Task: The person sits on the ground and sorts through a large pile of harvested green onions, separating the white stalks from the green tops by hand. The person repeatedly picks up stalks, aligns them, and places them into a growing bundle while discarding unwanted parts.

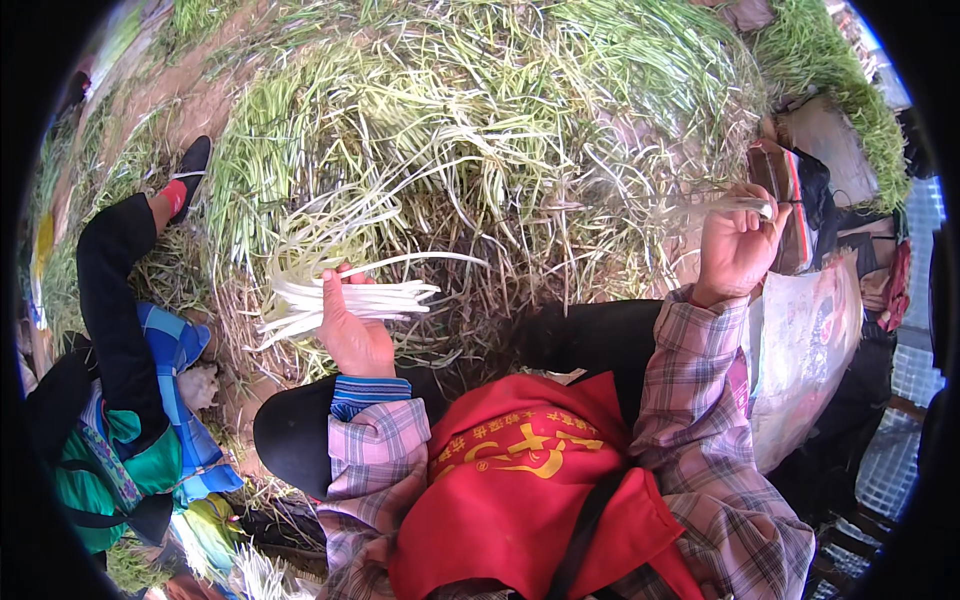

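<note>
My left hand point(358, 336) is closed around a bundle of white leafy stalks point(394, 297), perhaps blanched chives. Their cut white ends point right, and long pale green leaves trail up and away from the bundle. One longer white stalk point(420, 257) sticks out above the others. Off to the right, my right hand point(739, 244) is raised with its fingers pinched on a pale stalk point(756, 207). Motion blurs the rest of that stalk, which stretches leftward. Below and beyond both hands spreads a heap of green and pale leafy stalks point(480, 142).
A person in dark trousers point(120, 300) sits at the left, one leg stretched towards the heap. To my right lie a printed plastic sack point(806, 360) and a brown box-like object point(776, 176). A red apron point(517, 480) covers my lap. White stalks point(259, 574) lie at lower left.
</note>
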Tool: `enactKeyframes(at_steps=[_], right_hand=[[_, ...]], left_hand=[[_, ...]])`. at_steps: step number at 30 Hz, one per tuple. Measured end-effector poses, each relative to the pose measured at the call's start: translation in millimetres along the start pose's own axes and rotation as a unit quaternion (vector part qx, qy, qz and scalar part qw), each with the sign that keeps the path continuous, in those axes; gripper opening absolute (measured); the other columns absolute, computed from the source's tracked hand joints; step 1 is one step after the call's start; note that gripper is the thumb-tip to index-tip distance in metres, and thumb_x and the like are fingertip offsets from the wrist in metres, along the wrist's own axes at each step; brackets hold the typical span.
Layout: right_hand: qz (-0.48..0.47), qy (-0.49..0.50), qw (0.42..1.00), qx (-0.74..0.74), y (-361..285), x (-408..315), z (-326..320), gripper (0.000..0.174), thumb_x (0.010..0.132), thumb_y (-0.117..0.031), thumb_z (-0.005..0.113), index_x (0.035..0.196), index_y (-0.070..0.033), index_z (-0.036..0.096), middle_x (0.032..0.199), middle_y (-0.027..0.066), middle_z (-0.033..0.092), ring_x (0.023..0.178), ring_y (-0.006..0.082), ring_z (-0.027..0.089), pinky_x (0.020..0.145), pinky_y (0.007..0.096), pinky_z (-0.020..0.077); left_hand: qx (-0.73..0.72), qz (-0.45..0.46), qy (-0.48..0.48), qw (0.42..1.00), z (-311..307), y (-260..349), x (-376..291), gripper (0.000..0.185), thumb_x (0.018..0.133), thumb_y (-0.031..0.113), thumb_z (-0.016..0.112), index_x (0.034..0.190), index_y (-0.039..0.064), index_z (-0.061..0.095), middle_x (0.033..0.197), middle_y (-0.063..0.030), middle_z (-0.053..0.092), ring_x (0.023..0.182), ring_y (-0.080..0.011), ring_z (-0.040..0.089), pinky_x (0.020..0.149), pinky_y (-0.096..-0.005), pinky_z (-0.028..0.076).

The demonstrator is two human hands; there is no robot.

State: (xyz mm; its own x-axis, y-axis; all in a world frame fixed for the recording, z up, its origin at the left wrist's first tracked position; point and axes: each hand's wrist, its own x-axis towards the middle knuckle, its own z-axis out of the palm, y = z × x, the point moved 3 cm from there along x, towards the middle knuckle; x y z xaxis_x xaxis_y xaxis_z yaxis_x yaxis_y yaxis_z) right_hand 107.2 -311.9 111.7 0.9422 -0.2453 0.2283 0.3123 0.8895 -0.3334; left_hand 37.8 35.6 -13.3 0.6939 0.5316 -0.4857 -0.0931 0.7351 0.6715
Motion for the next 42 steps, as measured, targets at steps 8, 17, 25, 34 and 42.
enactKeyframes(at_steps=[8, 17, 25, 34, 42], right_hand=[[0.232, -0.190, 0.691, -0.658, 103, -78, -20, 0.021, 0.077, -0.018, 0.061, 0.094, -0.007, 0.054, 0.074, 0.0045, 0.050, 0.067, 0.0145, 0.048, 0.061, 0.0251, 0.0413], [0.387, -0.062, 0.781, -0.486, 125, -110, -50, 0.026, 0.089, -0.024, 0.042, 0.071, -0.006, 0.047, 0.057, -0.0003, 0.042, 0.052, 0.0102, 0.039, 0.050, 0.0217, 0.0340], [0.257, -0.333, 0.574, -0.703, 143, -122, -24, 0.020, 0.081, -0.023, 0.050, 0.079, -0.003, 0.048, 0.057, 0.0181, 0.050, 0.056, 0.0382, 0.051, 0.050, 0.0441, 0.0392], [0.303, -0.151, 0.875, -0.346, 81, -71, -7, 0.052, 0.089, -0.045, 0.030, 0.070, -0.004, 0.056, 0.044, -0.0029, 0.037, 0.038, 0.0065, 0.030, 0.041, 0.0199, 0.0271], [0.385, -0.038, 0.659, -0.644, 123, -43, -95, 0.022, 0.084, -0.023, 0.047, 0.083, -0.005, 0.061, 0.052, 0.0024, 0.046, 0.045, 0.0087, 0.042, 0.048, 0.0225, 0.0358]], left_hand=[[0.069, -0.028, -0.090, 0.993, 16, -12, -20, 0.018, 0.081, 0.017, 0.057, 0.094, 0.006, 0.051, 0.084, -0.0046, 0.055, 0.073, -0.0117, 0.051, 0.068, -0.0261, 0.044], [0.209, 0.075, -0.127, 0.967, 31, 11, -22, 0.019, 0.075, 0.001, 0.061, 0.092, 0.002, 0.052, 0.086, -0.0118, 0.057, 0.073, -0.0178, 0.056, 0.066, -0.0291, 0.048], [0.192, -0.081, -0.266, 0.941, 29, -46, -54, 0.020, 0.074, -0.003, 0.058, 0.090, 0.005, 0.049, 0.093, -0.0139, 0.058, 0.089, -0.0212, 0.056, 0.082, -0.0316, 0.042], [0.032, -0.124, -0.082, 0.988, 17, -34, -26, 0.021, 0.078, 0.001, 0.053, 0.096, 0.010, 0.047, 0.089, -0.0064, 0.056, 0.076, -0.0147, 0.054, 0.071, -0.0295, 0.046], [0.065, -0.126, -0.261, 0.955, 45, -14, -45, 0.018, 0.078, 0.007, 0.057, 0.094, 0.007, 0.049, 0.078, -0.0067, 0.054, 0.053, -0.0085, 0.041, 0.051, -0.0236, 0.036]])
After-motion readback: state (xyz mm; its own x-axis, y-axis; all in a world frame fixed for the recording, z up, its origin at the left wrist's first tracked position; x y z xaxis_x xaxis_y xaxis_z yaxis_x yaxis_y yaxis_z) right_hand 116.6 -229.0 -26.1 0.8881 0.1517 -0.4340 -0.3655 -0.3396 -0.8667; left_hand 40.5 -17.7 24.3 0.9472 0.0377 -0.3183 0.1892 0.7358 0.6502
